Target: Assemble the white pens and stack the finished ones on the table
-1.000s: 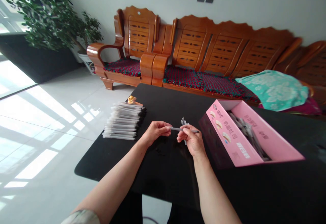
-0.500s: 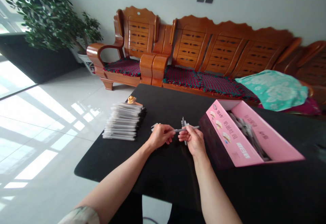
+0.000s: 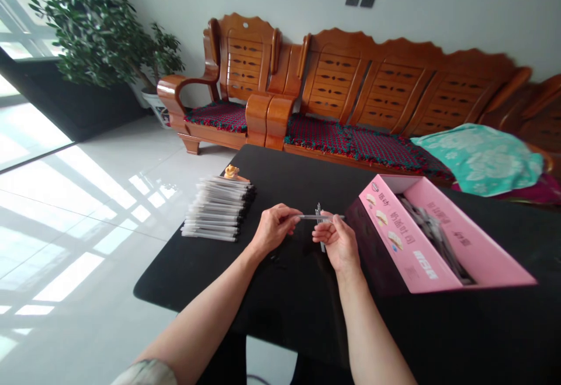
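Observation:
A slim grey-white pen (image 3: 310, 217) lies level between my two hands above the black table. At its left end, the fingertips of my left hand (image 3: 274, 227) pinch it. My right hand (image 3: 340, 242) grips the other end between thumb and fingers. Several thin pen refills (image 3: 319, 208) lie just behind and under my right fingers, partly hidden by them. A few tiny dark pieces (image 3: 278, 262) rest on the table below my left hand, too small to name. Left of my hands is a neat row of pens (image 3: 214, 210) with clear barrels and black ends.
On the right stands an open pink box (image 3: 421, 250) with grey pen parts (image 3: 432, 230) inside. A small orange figurine (image 3: 231, 172) sits behind the pen row. The black table (image 3: 302, 169) has a wooden sofa (image 3: 342, 81) beyond it, with a turquoise cloth (image 3: 482, 157) on the seat.
The view has shifted slightly. A pale piece that stuck out behind my left hand no longer shows, and tiny dark pieces below that hand are now visible. Both hands still hold the pen.

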`<state>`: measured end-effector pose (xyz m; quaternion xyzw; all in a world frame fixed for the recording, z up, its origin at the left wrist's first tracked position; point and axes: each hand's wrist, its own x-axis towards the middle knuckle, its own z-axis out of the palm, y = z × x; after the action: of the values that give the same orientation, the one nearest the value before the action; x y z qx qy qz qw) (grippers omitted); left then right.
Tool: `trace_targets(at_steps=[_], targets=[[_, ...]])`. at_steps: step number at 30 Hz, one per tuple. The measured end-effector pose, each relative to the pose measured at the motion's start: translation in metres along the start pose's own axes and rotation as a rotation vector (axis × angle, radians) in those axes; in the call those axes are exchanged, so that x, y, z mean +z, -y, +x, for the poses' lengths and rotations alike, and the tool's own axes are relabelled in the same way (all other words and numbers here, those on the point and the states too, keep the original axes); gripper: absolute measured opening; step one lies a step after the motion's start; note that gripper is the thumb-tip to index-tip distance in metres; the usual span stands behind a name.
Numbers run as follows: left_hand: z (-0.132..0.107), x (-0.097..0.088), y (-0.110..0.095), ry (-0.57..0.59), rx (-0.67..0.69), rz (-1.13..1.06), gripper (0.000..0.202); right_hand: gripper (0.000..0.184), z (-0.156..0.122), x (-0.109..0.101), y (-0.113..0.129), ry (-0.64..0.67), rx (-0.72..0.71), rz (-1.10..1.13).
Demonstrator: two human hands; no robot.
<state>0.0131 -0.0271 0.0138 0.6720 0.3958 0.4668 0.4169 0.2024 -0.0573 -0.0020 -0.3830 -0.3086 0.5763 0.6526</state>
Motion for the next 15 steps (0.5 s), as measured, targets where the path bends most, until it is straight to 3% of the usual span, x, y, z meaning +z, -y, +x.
trace_targets(at_steps=[3, 7, 12, 15], targets=[[0.006, -0.019, 0.006, -0.154, -0.069, -0.172, 0.028, 0.041, 0.001, -0.003, 0.002, -0.025, -0.023, 0.008], [0.014, -0.059, 0.011, -0.504, -0.050, -0.268, 0.031, 0.040, 0.001, -0.006, 0.000, -0.030, -0.031, -0.021], [0.012, -0.117, 0.024, -0.947, -0.013, -0.058, 0.032, 0.038, 0.001, -0.006, -0.001, -0.016, -0.039, -0.050], [0.007, -0.143, 0.037, -1.043, -0.055, 0.057, 0.035, 0.037, 0.000, -0.005, 0.000, -0.007, -0.037, -0.052]])
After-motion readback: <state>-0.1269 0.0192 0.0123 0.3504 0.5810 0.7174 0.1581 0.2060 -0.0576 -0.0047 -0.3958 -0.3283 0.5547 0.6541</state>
